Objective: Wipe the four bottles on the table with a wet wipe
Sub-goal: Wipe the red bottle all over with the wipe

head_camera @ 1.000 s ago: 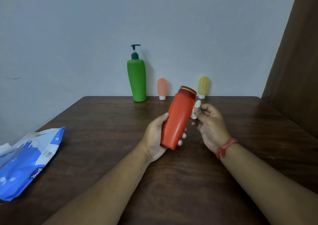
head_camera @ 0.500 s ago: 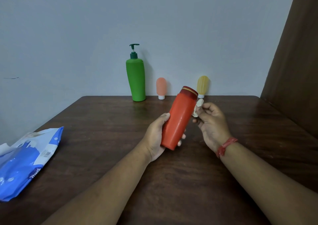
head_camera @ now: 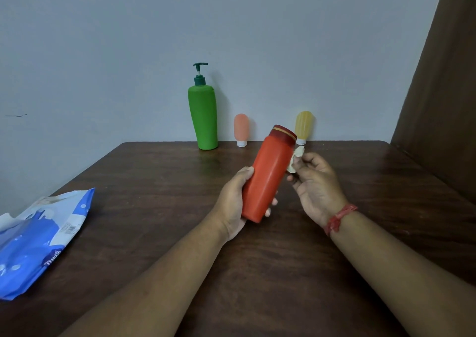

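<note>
So left hand (head_camera: pixel 233 202) has a full grip round the tilted orange bottle (head_camera: pixel 268 175). Right hand (head_camera: pixel 315 185) pinches a wet wipe (head_camera: pixel 296 159) against its side.

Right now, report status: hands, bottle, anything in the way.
Left hand grips red bottle, tilted, off the table. Right hand pinches wipe at bottle's upper side. Nothing in the way.
</note>
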`<state>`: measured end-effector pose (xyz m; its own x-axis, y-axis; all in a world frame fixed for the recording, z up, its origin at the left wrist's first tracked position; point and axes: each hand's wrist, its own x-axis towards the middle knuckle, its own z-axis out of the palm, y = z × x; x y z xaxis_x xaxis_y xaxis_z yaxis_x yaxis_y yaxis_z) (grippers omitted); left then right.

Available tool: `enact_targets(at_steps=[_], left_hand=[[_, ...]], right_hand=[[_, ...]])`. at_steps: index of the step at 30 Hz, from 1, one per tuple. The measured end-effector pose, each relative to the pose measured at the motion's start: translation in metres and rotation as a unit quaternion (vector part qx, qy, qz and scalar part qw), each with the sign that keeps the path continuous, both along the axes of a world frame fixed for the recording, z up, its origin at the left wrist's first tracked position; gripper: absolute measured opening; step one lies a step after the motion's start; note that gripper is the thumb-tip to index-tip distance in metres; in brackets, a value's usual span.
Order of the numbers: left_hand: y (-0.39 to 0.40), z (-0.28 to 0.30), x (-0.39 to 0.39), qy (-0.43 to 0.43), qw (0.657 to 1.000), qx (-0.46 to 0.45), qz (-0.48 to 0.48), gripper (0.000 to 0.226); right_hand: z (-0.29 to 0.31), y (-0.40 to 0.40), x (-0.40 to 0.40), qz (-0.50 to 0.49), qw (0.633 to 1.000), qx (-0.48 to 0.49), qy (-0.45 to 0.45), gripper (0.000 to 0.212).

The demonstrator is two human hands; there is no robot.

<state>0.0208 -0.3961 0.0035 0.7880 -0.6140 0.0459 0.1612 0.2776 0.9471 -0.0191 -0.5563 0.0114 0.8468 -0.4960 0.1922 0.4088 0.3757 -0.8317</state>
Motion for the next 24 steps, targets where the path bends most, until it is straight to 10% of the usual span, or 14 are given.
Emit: enact_targets(at_steps=[14,24], left_hand=[[-0.002,0.000,0.001,0.054,0.998,-0.045,0.008,0.046],[0.003,-0.005,0.019,0.131,0.976,-0.100,0.146,0.047]], right_hand=[[0.003,0.010,0.000,-0.042,0.998,-0.034,-0.012,0.012],[-0.012,0.041,-0.004,-0.024,0.929,-0.361,0.074,0.009]])
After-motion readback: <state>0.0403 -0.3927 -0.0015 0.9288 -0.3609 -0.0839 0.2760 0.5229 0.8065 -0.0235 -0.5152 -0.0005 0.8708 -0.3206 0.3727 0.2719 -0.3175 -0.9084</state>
